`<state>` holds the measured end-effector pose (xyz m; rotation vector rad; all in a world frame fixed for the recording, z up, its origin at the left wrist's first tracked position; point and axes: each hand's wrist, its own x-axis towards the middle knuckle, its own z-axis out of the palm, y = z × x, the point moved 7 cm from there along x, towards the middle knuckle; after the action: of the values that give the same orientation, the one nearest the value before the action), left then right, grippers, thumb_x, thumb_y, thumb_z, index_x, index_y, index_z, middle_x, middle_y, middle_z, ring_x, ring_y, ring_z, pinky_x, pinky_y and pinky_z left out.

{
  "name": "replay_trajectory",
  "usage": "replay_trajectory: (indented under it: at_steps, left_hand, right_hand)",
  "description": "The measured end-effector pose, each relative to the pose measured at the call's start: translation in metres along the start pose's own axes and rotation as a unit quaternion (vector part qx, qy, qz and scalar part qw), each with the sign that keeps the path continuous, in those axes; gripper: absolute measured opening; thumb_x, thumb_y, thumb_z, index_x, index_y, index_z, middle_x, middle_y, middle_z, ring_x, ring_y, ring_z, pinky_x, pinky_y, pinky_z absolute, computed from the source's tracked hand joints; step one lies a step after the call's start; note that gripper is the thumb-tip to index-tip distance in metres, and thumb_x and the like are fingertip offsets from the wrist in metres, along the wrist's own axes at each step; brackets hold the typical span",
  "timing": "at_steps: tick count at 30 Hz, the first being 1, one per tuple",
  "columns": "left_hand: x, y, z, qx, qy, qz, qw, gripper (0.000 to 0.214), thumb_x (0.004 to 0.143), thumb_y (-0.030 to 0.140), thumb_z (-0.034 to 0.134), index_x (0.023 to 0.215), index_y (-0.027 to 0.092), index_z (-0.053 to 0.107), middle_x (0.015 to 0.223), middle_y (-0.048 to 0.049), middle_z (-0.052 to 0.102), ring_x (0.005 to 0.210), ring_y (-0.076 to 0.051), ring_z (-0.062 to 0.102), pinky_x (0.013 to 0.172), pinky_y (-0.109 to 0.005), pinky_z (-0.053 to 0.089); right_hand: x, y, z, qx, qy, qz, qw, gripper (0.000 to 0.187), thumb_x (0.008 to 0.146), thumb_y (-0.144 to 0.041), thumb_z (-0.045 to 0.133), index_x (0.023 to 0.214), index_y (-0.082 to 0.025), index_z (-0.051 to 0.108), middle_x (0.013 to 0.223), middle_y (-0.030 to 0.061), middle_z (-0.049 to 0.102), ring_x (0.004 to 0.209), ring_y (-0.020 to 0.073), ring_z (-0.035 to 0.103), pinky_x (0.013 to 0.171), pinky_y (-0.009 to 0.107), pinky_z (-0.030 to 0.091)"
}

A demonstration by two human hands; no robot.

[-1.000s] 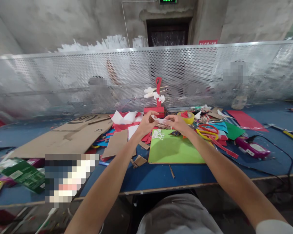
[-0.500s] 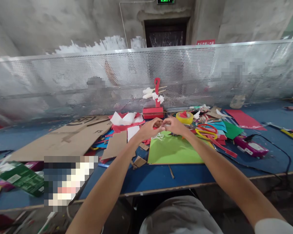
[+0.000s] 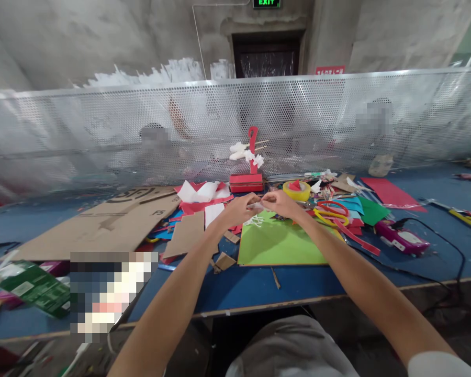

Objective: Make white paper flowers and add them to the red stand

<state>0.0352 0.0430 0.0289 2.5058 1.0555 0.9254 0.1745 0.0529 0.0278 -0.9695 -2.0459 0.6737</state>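
A blue table [image 3: 180, 296] carries everything, with a big cardboard sheet [image 3: 110, 222] to the left of the green board [image 3: 282, 246]. Behind the board stands a red stand [image 3: 246, 181] bearing white tufts. The left hand [image 3: 241, 208] and right hand [image 3: 280, 203] meet above the board's far edge, their fingertips nearly together, both pinching a small white paper [image 3: 255, 206] there. A yellow tape roll [image 3: 298, 197] lies just beyond the board.
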Motion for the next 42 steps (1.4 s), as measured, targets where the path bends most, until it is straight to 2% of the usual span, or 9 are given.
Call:
replay_trajectory:
  at_steps: [7,11,14,17,21,25,31,36,42]
  left_hand:
    - [0.002,-0.005,-0.001,-0.002,-0.007,-0.021,1.0,0.021,0.087,0.024,0.051,0.099,0.02,0.069,0.092,-0.0054,0.072,0.08,-0.02,0.067,0.07,-0.027,0.048]
    - [0.004,-0.008,0.0,-0.008,-0.01,-0.027,1.0,0.016,0.085,0.029,0.056,0.086,0.018,0.068,0.08,-0.0036,0.07,0.071,-0.018,0.063,0.067,-0.026,0.045]
    - [0.005,-0.016,0.004,-0.075,-0.024,-0.052,0.995,0.02,0.083,0.035,0.059,0.08,0.016,0.067,0.074,-0.0032,0.068,0.067,-0.016,0.06,0.063,-0.026,0.044]
    - [0.006,-0.027,0.008,-0.165,-0.028,-0.083,0.982,0.025,0.079,0.04,0.064,0.079,0.015,0.067,0.07,-0.0026,0.065,0.065,-0.015,0.059,0.063,-0.025,0.045]
    - [0.006,-0.033,0.011,-0.229,-0.038,-0.105,0.967,0.027,0.075,0.042,0.068,0.081,0.016,0.069,0.071,-0.0023,0.066,0.062,-0.013,0.057,0.063,-0.025,0.045]
    - [0.004,-0.034,0.011,-0.242,-0.044,-0.123,0.962,0.028,0.071,0.043,0.07,0.077,0.016,0.069,0.068,-0.0021,0.066,0.06,-0.012,0.056,0.06,-0.024,0.044]
    - [0.001,-0.032,0.008,-0.21,-0.059,-0.139,0.966,0.024,0.069,0.039,0.07,0.074,0.015,0.071,0.066,-0.0015,0.064,0.06,-0.012,0.053,0.057,-0.022,0.04]
    - [0.0,-0.02,0.007,-0.204,-0.073,-0.114,0.969,0.02,0.068,0.035,0.069,0.073,0.016,0.07,0.068,-0.0017,0.063,0.063,-0.013,0.053,0.061,-0.024,0.041]
    - [0.001,-0.007,0.006,-0.225,-0.081,-0.077,0.968,0.019,0.07,0.034,0.071,0.074,0.015,0.068,0.07,-0.0011,0.062,0.064,-0.012,0.053,0.062,-0.024,0.042]
  right_hand:
    - [0.0,0.004,0.001,0.009,-0.006,0.014,1.0,0.024,0.078,-0.038,0.064,0.083,-0.015,0.07,0.082,0.0087,0.073,0.076,0.0207,0.067,0.067,0.029,0.047]
    - [0.0,0.006,0.0,0.019,0.004,-0.002,1.0,0.023,0.079,-0.038,0.064,0.088,-0.016,0.064,0.081,0.0058,0.07,0.075,0.0185,0.065,0.067,0.028,0.047]
    - [-0.002,0.002,-0.001,-0.004,0.008,-0.031,0.999,0.021,0.081,-0.037,0.062,0.093,-0.019,0.059,0.086,0.0034,0.068,0.078,0.0176,0.063,0.07,0.028,0.046]
    - [-0.005,-0.008,0.003,-0.074,-0.017,-0.075,0.994,0.029,0.079,-0.035,0.066,0.102,-0.021,0.056,0.092,0.0023,0.067,0.078,0.0178,0.06,0.071,0.028,0.043]
    - [-0.008,-0.017,0.012,-0.164,-0.032,-0.141,0.976,0.028,0.077,-0.025,0.067,0.104,-0.021,0.059,0.106,0.0058,0.066,0.091,0.0221,0.06,0.081,0.032,0.042]
    - [-0.007,-0.018,0.011,-0.182,-0.01,-0.162,0.97,0.024,0.08,-0.013,0.057,0.102,-0.021,0.064,0.106,0.0069,0.066,0.096,0.0221,0.06,0.086,0.033,0.042]
    - [-0.008,-0.024,0.003,-0.169,-0.008,-0.175,0.97,0.016,0.09,-0.027,0.057,0.094,-0.02,0.071,0.102,0.0089,0.065,0.095,0.022,0.06,0.09,0.036,0.044]
    - [-0.008,-0.029,-0.001,-0.099,-0.001,-0.17,0.981,0.017,0.086,-0.036,0.064,0.089,-0.022,0.074,0.103,0.0073,0.066,0.097,0.0211,0.062,0.093,0.035,0.045]
    - [-0.007,-0.021,-0.007,-0.043,0.012,-0.087,0.995,0.022,0.085,-0.039,0.062,0.09,-0.021,0.074,0.09,0.0046,0.072,0.081,0.0194,0.064,0.077,0.031,0.048]
